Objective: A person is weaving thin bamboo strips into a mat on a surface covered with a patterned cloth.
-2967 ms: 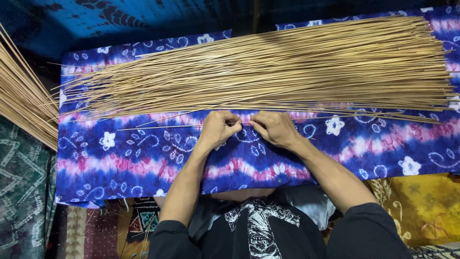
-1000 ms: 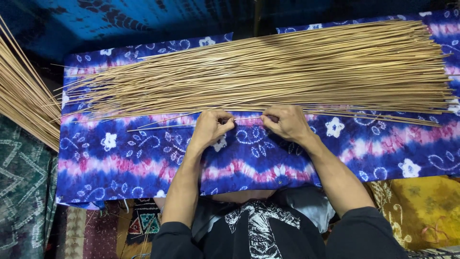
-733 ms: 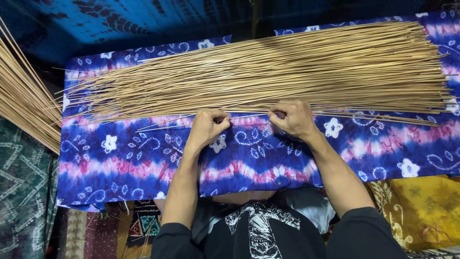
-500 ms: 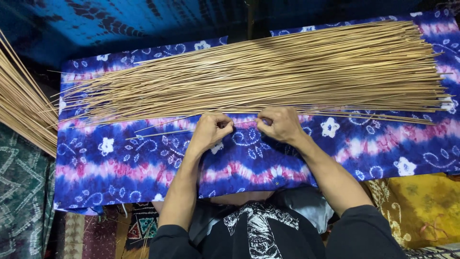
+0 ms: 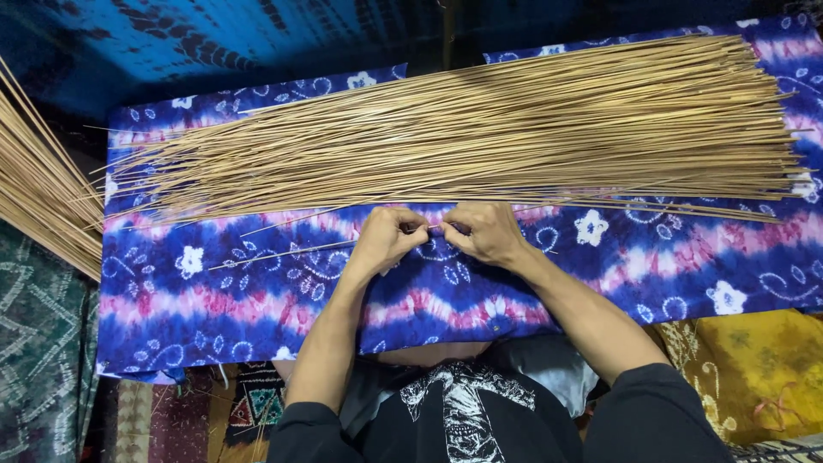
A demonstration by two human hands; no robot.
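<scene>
Left hand [image 5: 387, 240] and right hand [image 5: 485, 231] meeting fingertip to fingertip, both pinching one thin stick [image 5: 283, 252] just below the stick pile [image 5: 480, 129].

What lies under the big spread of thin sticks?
The sticks lie on a blue and pink patterned cloth, visible around them. Whatever is beneath the cloth is covered.
</scene>
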